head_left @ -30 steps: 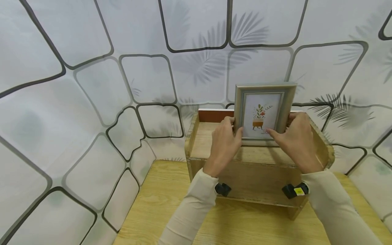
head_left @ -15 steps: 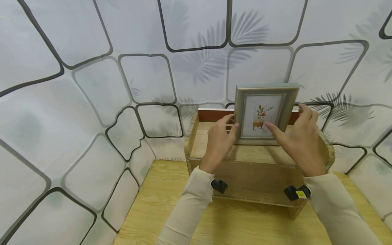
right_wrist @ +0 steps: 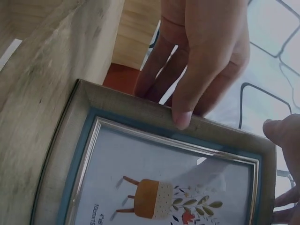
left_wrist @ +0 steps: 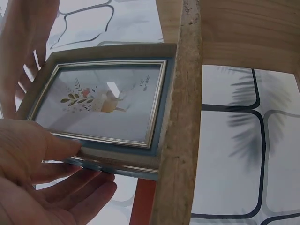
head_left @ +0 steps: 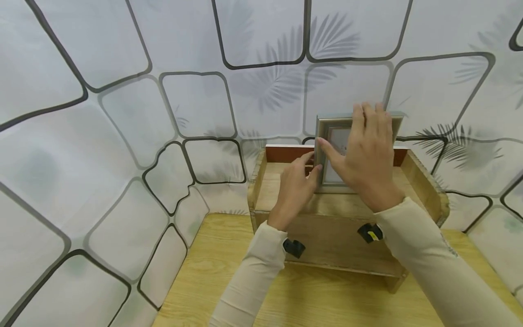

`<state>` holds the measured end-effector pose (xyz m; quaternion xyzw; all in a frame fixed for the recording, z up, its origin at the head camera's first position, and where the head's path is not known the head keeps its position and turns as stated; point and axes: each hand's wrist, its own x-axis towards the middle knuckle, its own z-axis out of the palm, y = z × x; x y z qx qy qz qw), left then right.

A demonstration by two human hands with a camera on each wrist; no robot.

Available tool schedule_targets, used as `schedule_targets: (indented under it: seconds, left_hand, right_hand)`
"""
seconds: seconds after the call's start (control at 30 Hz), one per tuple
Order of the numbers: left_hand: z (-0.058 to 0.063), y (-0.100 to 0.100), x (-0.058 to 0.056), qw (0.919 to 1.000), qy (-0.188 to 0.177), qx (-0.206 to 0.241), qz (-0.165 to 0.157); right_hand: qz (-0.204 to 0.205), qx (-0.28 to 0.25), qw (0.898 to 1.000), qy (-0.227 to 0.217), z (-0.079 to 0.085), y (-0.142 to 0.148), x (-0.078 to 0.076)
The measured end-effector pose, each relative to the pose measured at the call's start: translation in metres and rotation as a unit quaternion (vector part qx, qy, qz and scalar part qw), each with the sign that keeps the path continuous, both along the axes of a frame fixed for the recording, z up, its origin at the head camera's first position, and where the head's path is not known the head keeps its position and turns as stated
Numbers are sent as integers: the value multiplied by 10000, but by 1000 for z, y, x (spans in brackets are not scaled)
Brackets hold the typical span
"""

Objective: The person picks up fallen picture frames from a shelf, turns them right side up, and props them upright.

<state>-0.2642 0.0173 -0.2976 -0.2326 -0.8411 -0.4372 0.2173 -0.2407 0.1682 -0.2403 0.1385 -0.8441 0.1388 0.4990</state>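
A picture frame [head_left: 322, 156] with a silvery border and a blue inner band stands upright on the top board of a small wooden shelf [head_left: 327, 236]. Its print, a plant in an orange pot on legs, shows in the left wrist view. My left hand [head_left: 295, 190] pinches the frame's left edge, thumb on the front border and fingers at the side and behind. My right hand [head_left: 369, 154] is raised before the frame, fingers straight and reaching its top edge, covering much of the print in the head view.
The shelf has raised side panels and a reddish-brown back strip [head_left: 286, 154]. It stands on a light wood-grain table [head_left: 220, 254]. Patterned wall covering [head_left: 196, 104] rises close behind and to the left. A black strap [head_left: 294, 248] sits at each wrist.
My right hand has left the frame's right edge and moved up and left across its front. The frame has shifted slightly right, with my left hand staying at its left edge.
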Motion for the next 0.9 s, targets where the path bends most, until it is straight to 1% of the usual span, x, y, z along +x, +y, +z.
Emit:
schedule_targets:
  seconds: [0.1,0.2,0.37,0.57,0.63,0.73,0.9]
  left_hand:
    - [0,-1,0,9999,-106,48,-28]
    - [-1,-2,-1,9999,-137,64,-18]
    - [-1,-2,-1,10000,-59,66,12]
    - [-2,0,4,10000,-14,56,39]
    - [-2,0,5,9999,-7,105,-7]
    - [-3,1,7,9997,34,209,-82]
    - [-4,4,11,9995,58,263,-169]
  right_hand:
    - [-145,177,9996,-185,0,-5,-3]
    - [-227,246,9993,-149,1,-7,-4]
    - [-275,230,9994,-35,3,-10,-5]
    - [-307,233,9992,-127,7,-11,-4]
    - [-324,220,9989,-245,9,-10,-3]
    - [-319,170,9978,-548,11,-9,0]
    - [-175,103,9948,-998,15,-6,6]
